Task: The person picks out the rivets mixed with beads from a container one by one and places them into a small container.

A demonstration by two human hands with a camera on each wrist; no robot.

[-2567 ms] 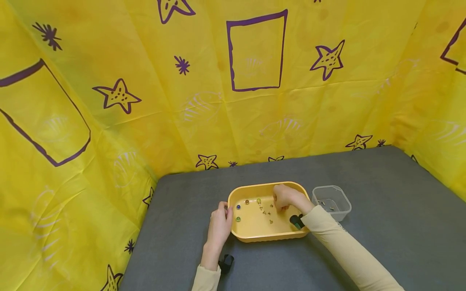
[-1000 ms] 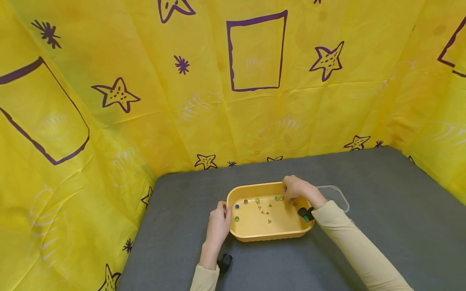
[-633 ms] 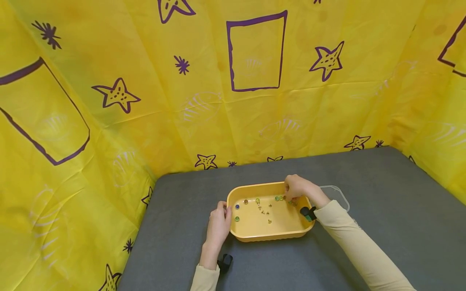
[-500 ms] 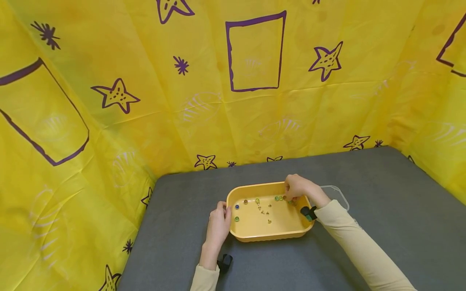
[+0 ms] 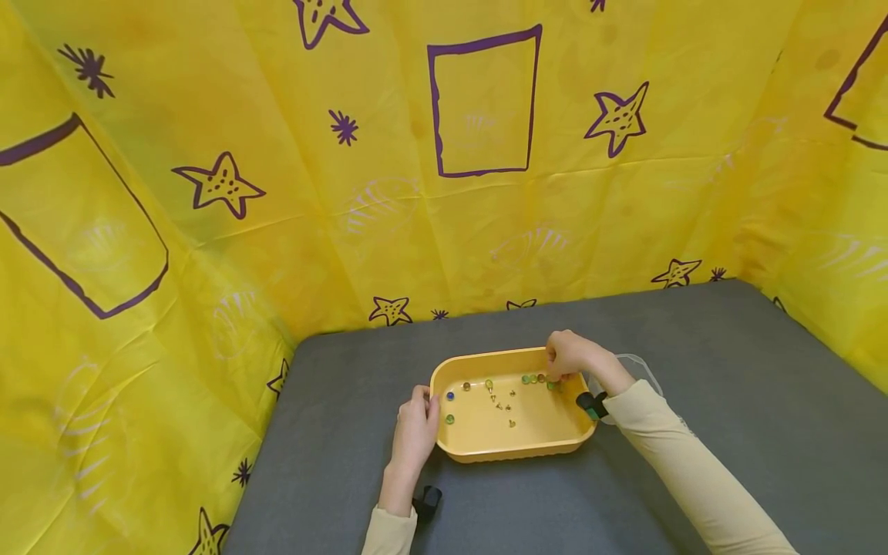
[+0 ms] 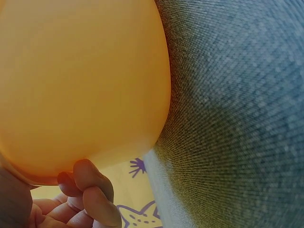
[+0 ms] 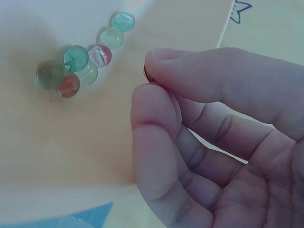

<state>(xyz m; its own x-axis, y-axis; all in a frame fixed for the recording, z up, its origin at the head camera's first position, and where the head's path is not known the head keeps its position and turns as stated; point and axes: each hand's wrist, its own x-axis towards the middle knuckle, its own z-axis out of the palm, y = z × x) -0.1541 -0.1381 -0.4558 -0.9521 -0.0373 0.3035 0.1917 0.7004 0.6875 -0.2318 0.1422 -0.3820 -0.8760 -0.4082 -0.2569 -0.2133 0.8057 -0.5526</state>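
The left hand [image 5: 415, 432] grips the left rim of the yellow tray [image 5: 513, 451], fingers [image 6: 90, 190] curled under its outer wall. The tray rests on the grey surface [image 5: 728, 370]. Right of this grip, on the tray floor, lie scattered marbles [image 5: 449, 395] and small brass pieces [image 5: 511, 422]. At the far right corner, the right hand [image 5: 572, 356] pinches a small reddish marble [image 7: 146, 73] between thumb and forefinger, just beside a marble cluster [image 7: 78, 66]. Behind this grip, a clear container [image 5: 641, 366] is largely hidden by the wrist.

Left hand [image 5: 416, 422] curled; right hand [image 5: 569, 356] pinching.
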